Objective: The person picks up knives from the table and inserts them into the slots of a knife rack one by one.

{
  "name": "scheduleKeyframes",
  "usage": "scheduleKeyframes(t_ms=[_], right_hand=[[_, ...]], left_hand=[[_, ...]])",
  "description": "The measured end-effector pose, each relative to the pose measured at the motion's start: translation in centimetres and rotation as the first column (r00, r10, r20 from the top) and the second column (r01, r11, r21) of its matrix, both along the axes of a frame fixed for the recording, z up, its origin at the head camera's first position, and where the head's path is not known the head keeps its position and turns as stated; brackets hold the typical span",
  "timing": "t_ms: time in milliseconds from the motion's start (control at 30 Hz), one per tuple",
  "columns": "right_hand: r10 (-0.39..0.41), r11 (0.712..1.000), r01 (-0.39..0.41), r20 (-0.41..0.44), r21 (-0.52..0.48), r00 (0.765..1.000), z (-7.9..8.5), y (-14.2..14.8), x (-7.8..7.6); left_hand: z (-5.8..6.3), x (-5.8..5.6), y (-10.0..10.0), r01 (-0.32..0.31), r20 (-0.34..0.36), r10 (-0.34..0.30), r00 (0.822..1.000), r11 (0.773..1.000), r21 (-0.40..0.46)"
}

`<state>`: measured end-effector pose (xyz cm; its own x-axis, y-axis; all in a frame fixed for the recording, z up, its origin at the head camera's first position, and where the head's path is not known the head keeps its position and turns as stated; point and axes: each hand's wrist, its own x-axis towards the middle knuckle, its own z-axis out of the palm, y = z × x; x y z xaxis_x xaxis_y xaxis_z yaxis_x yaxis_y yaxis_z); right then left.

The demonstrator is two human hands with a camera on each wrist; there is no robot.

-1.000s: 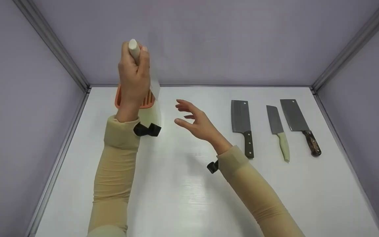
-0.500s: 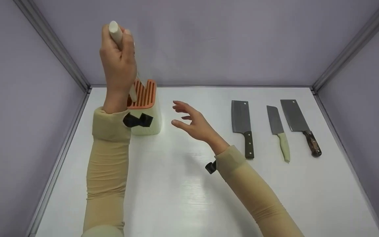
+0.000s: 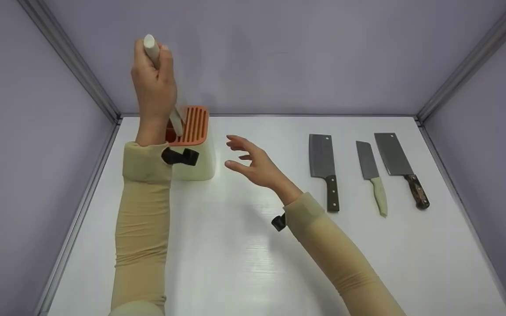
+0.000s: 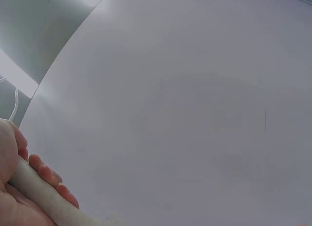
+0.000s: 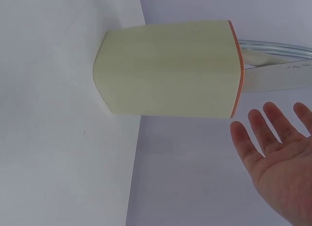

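My left hand (image 3: 154, 83) grips the white handle (image 3: 151, 47) of a knife above the knife block, its fingers wrapped round it; the left wrist view shows the same pale handle (image 4: 46, 194) across the palm. The knife's blade (image 5: 278, 76) points down at the slotted orange top (image 3: 195, 127) of the cream knife block (image 3: 193, 164), its tip overlapping the rim in the right wrist view. Another off-white handle (image 3: 176, 123) sticks up from the block. To the block's right, my right hand (image 3: 255, 164) hangs in the air, fingers spread and holding nothing.
On the right of the white table (image 3: 231, 245) lie a dark-handled cleaver (image 3: 322, 156), a green-handled knife (image 3: 368, 162) and a brown-handled cleaver (image 3: 392, 153), handles toward me. Grey-lilac walls (image 3: 279, 52) enclose the table at back and sides.
My left hand has moved left with the knife, uncovering much of the block's top; its blade has shifted left over the slots. My right hand has drifted slightly left.
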<state>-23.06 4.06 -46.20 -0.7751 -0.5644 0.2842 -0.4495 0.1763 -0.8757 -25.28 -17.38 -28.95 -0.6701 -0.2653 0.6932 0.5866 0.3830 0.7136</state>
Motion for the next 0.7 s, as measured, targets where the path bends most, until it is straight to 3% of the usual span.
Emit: scheduleKeyframes(t_ms=[267,433,567,700], right_hand=[[0.005,1.000,-0.005,0.001,0.021,1.000,-0.6,0.1,0.2],[0.003,1.000,-0.003,0.035,0.018,0.999,-0.1,0.1,1.0],[0.006,1.000,-0.006,0.032,0.013,0.999,-0.8,0.1,0.8],[0.010,1.000,-0.011,0.028,0.030,1.000,-1.6,0.2,0.6]], left_hand=[[-1.5,-1.3,-0.7,0.045,0.029,-0.044,0.999,0.999,-0.026],[-2.5,-2.1,-1.3,0.091,0.140,-0.084,0.987,0.995,-0.042],[-3.5,-2.9,-2.1,0.084,0.190,-0.059,0.980,0.989,-0.125],[-4.6,-3.6,-2.7,0.046,0.244,0.010,0.970,0.973,-0.226]])
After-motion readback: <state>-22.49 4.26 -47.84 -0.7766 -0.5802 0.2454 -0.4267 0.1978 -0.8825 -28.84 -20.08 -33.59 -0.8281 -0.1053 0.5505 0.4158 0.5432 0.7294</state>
